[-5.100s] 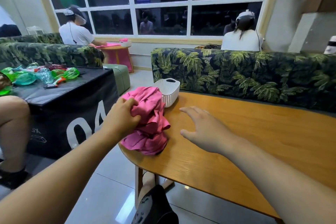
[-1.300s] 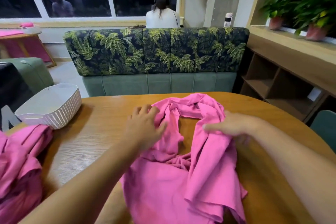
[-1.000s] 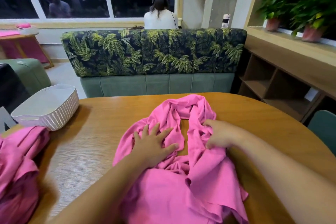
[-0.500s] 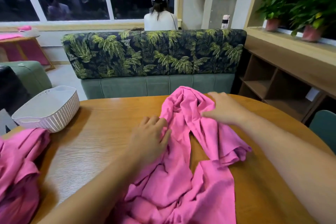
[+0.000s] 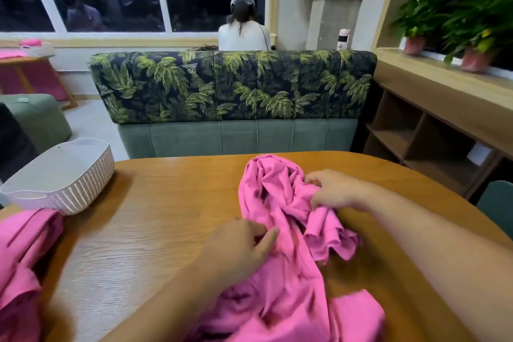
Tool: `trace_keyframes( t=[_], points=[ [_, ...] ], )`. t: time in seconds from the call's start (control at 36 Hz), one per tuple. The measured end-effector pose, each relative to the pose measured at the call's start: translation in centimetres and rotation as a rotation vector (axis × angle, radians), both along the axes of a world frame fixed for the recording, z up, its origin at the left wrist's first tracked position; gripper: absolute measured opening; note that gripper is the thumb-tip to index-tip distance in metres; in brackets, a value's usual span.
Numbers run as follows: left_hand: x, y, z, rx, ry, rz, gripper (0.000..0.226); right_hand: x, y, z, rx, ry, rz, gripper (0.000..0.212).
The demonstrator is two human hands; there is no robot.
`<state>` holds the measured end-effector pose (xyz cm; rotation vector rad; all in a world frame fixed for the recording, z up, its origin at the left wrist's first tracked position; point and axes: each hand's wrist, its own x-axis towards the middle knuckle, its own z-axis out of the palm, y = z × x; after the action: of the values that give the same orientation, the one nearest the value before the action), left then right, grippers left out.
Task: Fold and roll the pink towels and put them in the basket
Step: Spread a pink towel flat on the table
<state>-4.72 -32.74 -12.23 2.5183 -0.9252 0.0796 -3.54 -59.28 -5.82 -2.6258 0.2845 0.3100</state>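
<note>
A crumpled pink towel (image 5: 280, 266) lies bunched on the wooden table (image 5: 155, 216) in front of me, running from mid-table to the near edge. My left hand (image 5: 241, 247) pinches a fold at its left side. My right hand (image 5: 336, 191) grips the bunched cloth near its far end. Several more pink towels (image 5: 22, 264) sit heaped at the table's left edge. The white slatted basket (image 5: 63, 178) stands at the far left of the table; nothing shows inside it.
A leaf-print sofa (image 5: 233, 86) backs onto the table's far edge, with a person (image 5: 244, 28) seated beyond it. Wooden shelving (image 5: 433, 136) and potted plants (image 5: 458, 22) line the right. A teal chair back (image 5: 497, 203) stands at the right edge.
My right hand has pulled back from the towel's far end and closed on the bunched cloth. My left hand has slid nearer and pinched a fold. The towel is bunched more tightly.
</note>
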Motion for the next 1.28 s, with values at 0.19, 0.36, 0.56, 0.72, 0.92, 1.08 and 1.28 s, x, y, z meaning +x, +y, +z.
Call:
trace_keyframes(
  t=[0.19, 0.36, 0.56, 0.72, 0.92, 1.08, 1.28],
  points=[
    [3.7, 0.6, -0.9, -0.304, -0.101, 0.135, 0.021, 4.4, 2.4, 4.3, 1.114, -0.289, -0.203, 0.032],
    [3.9, 0.6, -2.0, -0.333, -0.082, 0.188, 0.024, 6.4, 2.6, 6.0, 1.645, -0.509, -0.19, 0.059],
    [4.9, 0.6, -2.4, -0.361, -0.042, 0.213, 0.019, 6.8, 2.5, 2.6, 1.492, -0.446, -0.259, 0.055],
    [7.2, 0.3, -2.7, -0.375, -0.011, 0.248, 0.019, 7.8, 2.6, 0.7, 1.464, -0.406, -0.274, 0.049],
    [10.4, -1.6, -2.9, -0.423, 0.129, 0.338, 0.04, 9.9, 3.0, -3.8, 1.073, -0.326, -0.337, 0.036],
    [13.6, -3.3, -3.6, -0.47, 0.177, 0.356, 0.039, 12.1, 3.2, -7.3, 0.83, -0.303, -0.386, 0.041],
    [15.8, -5.2, -4.2, -0.53, 0.169, 0.366, 0.036, 14.4, 2.3, -8.8, 1.046, -0.402, -0.447, 0.031]
  ],
)
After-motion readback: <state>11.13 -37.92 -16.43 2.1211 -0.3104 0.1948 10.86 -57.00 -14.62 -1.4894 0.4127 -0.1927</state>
